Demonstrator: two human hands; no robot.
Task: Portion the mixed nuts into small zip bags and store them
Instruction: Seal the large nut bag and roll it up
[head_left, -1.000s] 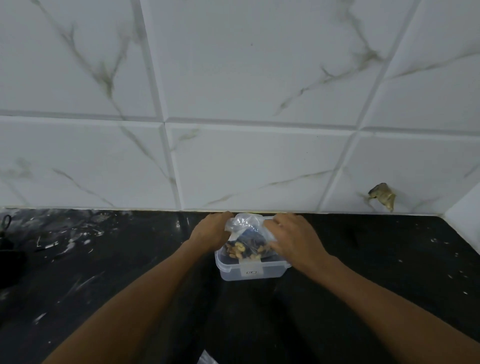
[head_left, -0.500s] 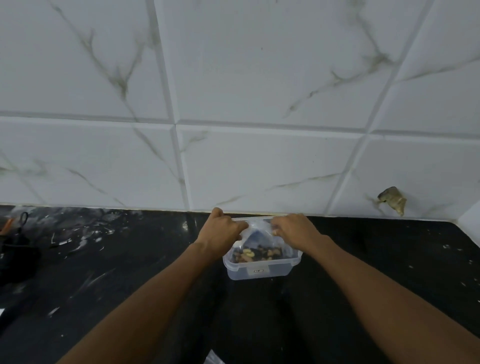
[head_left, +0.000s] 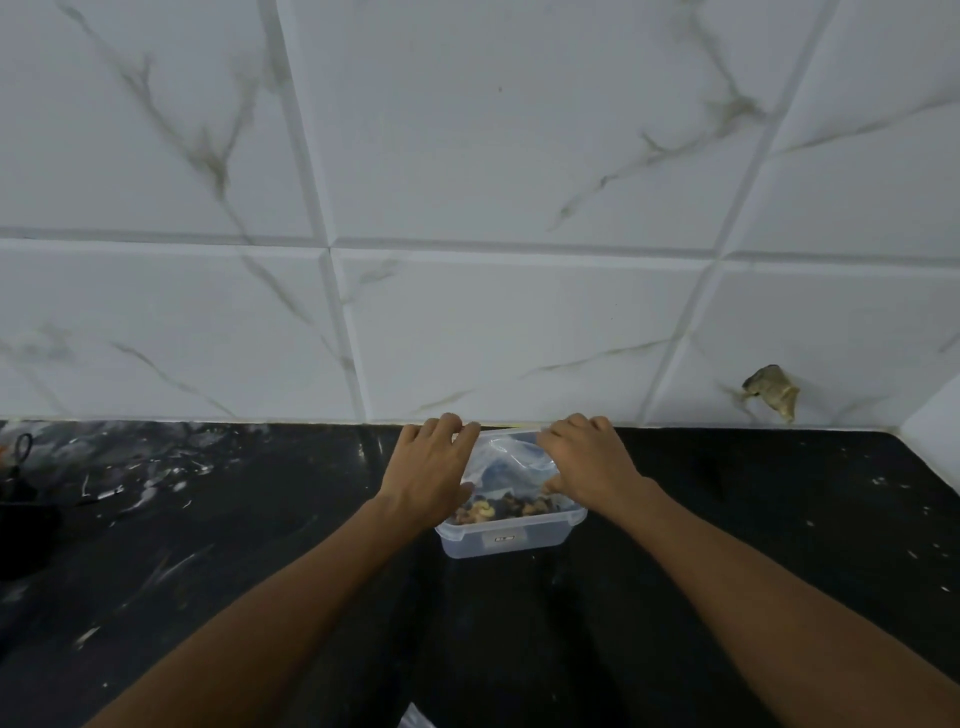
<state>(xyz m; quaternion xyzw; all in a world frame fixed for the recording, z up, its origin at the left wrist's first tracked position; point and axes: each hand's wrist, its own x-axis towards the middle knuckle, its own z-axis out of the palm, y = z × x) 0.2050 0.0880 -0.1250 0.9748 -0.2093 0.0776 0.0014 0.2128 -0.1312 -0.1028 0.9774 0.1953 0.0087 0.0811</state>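
The zip bag (head_left: 511, 470) of mixed nuts (head_left: 506, 506), seemingly soft and light, is pinched at its top corners inside the plastic container (head_left: 511, 540) by left hand (head_left: 428, 470) and right hand (head_left: 589, 462).

Bag (head_left: 511, 465) edges under both hands

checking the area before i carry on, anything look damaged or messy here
Yes. The tiled wall has a broken hole low on the right, above the counter. The counter carries pale smears and specks, thickest at the left. No nuts lie spilled.
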